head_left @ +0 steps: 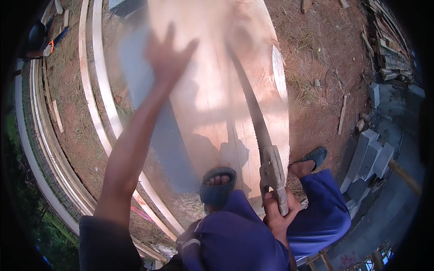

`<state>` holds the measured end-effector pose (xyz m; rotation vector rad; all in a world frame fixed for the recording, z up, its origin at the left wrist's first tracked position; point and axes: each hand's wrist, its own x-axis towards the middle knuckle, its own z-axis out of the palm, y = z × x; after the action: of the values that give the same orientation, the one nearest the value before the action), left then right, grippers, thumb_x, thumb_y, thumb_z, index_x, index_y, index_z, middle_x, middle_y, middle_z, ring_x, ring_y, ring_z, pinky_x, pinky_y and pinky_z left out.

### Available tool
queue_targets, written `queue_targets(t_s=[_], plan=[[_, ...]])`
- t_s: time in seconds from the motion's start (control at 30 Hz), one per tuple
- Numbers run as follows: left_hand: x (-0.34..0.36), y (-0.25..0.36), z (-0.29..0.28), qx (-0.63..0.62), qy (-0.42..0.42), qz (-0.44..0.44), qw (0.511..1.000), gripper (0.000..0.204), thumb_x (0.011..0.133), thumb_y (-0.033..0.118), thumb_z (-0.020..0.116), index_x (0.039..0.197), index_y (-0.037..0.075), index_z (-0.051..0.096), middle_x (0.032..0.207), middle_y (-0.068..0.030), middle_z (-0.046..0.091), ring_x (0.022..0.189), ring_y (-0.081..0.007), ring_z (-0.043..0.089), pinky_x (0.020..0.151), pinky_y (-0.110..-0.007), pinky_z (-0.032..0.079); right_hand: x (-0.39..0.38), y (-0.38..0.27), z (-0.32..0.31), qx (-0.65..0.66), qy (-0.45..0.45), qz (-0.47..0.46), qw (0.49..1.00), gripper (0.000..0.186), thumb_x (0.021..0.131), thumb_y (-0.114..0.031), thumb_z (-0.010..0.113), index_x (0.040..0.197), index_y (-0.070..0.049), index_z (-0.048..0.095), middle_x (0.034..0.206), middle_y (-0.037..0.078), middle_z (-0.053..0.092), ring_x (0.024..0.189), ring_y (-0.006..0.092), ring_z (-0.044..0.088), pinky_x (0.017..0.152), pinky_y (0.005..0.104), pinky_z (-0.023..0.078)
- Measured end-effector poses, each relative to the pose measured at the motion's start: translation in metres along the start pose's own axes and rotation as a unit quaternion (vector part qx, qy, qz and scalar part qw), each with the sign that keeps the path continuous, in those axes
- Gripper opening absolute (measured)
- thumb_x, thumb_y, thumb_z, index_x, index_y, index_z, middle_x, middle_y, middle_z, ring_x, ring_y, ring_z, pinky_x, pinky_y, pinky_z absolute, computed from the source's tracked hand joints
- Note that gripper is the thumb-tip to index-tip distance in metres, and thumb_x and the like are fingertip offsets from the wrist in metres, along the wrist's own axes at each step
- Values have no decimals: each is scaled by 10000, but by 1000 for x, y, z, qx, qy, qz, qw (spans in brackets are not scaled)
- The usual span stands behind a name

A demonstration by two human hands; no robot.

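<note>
The right hand grasped the handsaw, which extended over the pale board; the left hand was splayed and empty, contact unclear. Weak bracing could have let the board shift, deflecting the handsaw toward the sandalled foot.

Count on inspection: one handsaw and one wide wooden panel. Bare hands of the person number two: one left hand, one right hand. Sandals: two, one left sandal, one right sandal. Blue trouser legs: two. Co-workers: one. Timber piles: one, its pieces overlapping too much to count. Grey blocks: at least three, exact number unclear.
</note>
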<state>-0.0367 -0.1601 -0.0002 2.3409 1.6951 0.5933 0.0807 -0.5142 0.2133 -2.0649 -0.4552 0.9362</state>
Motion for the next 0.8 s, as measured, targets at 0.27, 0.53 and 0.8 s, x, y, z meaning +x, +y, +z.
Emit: queue_targets(t_s=[0.27, 0.53, 0.8], plan=[[14, 8, 3, -31, -9, -15, 999, 897, 822, 639, 718, 1523, 137, 469, 1568, -346, 268, 1503, -469, 202, 1181, -686, 88, 175, -50, 101, 36, -8, -41, 998, 221, 872, -102, 633, 715, 39, 569, 543, 64, 492, 575, 77, 471, 514, 316, 393], [7, 10, -2, -12, -9, -15, 1000, 876, 827, 637, 713, 1512, 139, 487, 1562, -344, 282, 1504, -475, 200, 1203, -647, 51, -12, 14, -13, 39, 11, 27, 999, 158, 861, -3, 635, 719, 22, 571, 581, -24, 504, 562, 26, 456, 490, 256, 364], [8, 8, 4, -16, -12, -7, 1000, 873, 826, 639, 710, 1520, 162, 480, 1577, -329, 267, 1508, -464, 203, 1202, -650, 55, 180, -55, 106, 23, 3, -47, 999, 209, 857, -110, 632, 736, 55, 589, 567, 87, 539, 584, 103, 502, 539, 333, 412]])
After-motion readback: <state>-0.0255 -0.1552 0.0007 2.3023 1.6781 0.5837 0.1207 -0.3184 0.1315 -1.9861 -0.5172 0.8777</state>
